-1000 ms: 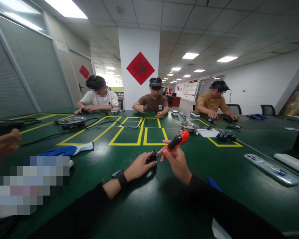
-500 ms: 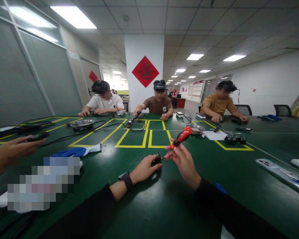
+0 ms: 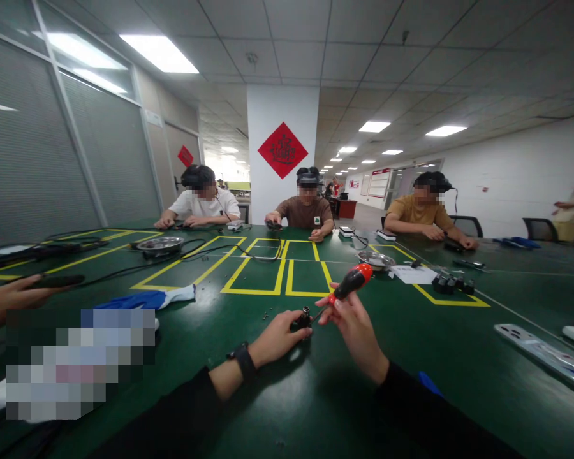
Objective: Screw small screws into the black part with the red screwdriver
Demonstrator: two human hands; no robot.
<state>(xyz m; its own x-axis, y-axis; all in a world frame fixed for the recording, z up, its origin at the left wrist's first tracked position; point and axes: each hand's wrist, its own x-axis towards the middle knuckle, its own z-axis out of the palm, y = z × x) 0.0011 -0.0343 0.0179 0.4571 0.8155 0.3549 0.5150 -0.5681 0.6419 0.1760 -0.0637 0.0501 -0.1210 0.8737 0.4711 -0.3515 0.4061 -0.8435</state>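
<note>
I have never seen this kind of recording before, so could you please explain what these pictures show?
There is no robot here: one camera, worn on a person's head, looks forward and down. That person's bare left hand holds a small dark part; the right hand holds a red-and-black screwdriver pointed toward it. Whether they touch, I cannot tell. On the green table lie a blue-and-white glove, two metal bowls, white paper and some black blocks, among yellow outlines. Another person's hand shows at the left; three people sit opposite.

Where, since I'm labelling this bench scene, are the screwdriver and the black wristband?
Screwdriver (image 3: 349,285): head view, on the dark part of its handle.
Black wristband (image 3: 245,362): head view, on the strap.
</note>
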